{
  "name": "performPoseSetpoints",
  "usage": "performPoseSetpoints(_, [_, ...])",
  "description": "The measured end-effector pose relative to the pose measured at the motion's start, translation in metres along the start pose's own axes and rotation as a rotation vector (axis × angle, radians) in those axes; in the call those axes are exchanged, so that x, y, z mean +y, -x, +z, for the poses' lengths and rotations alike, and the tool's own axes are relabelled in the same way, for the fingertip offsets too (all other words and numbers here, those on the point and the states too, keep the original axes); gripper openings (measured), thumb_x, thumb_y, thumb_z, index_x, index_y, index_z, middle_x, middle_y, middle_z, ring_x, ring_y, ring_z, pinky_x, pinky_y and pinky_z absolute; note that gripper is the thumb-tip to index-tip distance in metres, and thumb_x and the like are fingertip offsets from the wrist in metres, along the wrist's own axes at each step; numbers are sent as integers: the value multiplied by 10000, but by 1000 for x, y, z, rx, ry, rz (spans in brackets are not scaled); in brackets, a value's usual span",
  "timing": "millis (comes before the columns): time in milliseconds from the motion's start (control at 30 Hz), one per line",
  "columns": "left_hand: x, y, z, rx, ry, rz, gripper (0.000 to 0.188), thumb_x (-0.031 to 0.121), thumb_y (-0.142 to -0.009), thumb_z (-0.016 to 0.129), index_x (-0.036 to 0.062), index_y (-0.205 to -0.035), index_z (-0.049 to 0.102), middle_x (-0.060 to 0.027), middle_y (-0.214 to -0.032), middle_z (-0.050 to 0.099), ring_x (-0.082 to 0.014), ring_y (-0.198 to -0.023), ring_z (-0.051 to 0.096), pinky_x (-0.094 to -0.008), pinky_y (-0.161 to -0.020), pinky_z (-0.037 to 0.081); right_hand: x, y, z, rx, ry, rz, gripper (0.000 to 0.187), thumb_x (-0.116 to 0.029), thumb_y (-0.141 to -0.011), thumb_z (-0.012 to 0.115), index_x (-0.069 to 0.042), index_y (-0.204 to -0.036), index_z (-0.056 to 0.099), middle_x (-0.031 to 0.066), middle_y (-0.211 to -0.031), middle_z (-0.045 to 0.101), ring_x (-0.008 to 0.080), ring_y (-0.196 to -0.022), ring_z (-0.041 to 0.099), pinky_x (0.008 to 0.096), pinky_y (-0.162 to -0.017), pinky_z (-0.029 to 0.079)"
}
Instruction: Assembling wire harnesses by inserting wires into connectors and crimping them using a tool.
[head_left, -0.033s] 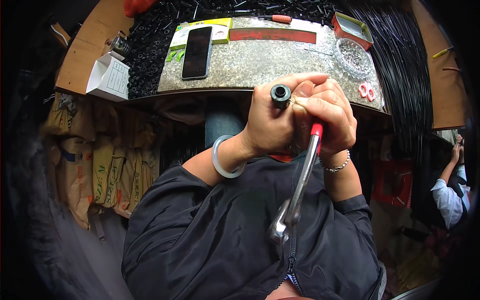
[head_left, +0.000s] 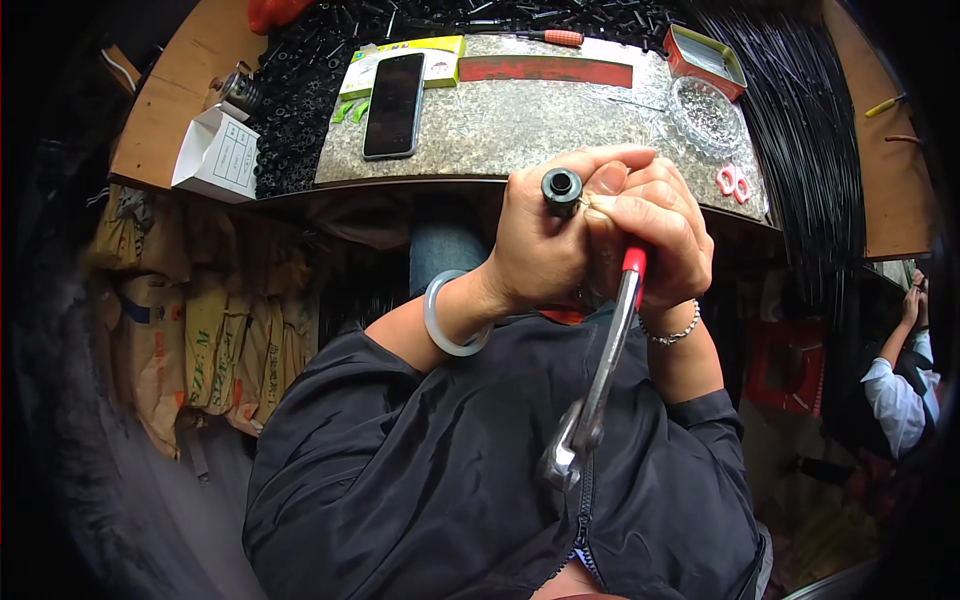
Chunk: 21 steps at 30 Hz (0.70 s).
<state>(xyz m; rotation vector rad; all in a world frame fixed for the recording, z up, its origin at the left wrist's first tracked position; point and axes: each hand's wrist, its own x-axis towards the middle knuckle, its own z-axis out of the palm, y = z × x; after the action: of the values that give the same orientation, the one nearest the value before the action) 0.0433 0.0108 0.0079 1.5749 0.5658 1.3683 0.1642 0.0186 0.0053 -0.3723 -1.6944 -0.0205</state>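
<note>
My left hand (head_left: 535,245) is closed around a black tube-shaped part (head_left: 561,187), its round hollow end turned up. Against it, my right hand (head_left: 665,215) is closed on pliers (head_left: 612,350) with a red-covered handle; their metal jaws hang down before my dark jacket. The thumb and a finger of my right hand also pinch a tiny, thin piece beside the tube's end, too small to make out. The hands touch each other just off the table's near edge, and the lower part of the tube is hidden in the left fist.
On the stone-patterned board (head_left: 540,125) lie a phone (head_left: 394,108), a red strip (head_left: 545,70), pink scissors (head_left: 733,183) and a dish of small metal bits (head_left: 706,112). Black rods (head_left: 800,120) run along the right. A white box (head_left: 218,153) stands left; another person's arm (head_left: 895,340) shows far right.
</note>
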Motion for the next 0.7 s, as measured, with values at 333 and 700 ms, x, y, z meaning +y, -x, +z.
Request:
performPoseSetpoints(333, [-4, -2, -6, 1, 0, -1, 388, 190, -874, 597, -104, -1122, 550, -102, -955, 636, -108, -840, 583, -232, -749, 477, 5, -2, 3, -32, 20, 5, 225, -115, -680, 693, -39, -865, 591, 28, -604, 520, 162, -514, 510, 274, -517, 396])
performPoseSetpoints(700, [0, -8, -22, 148, 23, -4, 232, 153, -903, 511, -41, -973, 618, -49, -647, 593, -65, -593, 516, -242, -524, 418, -18, -48, 1, -281, -206, 749, 154, -53, -837, 623, -15, -976, 565, -34, -741, 568, 32, -643, 500, 173, -559, 402])
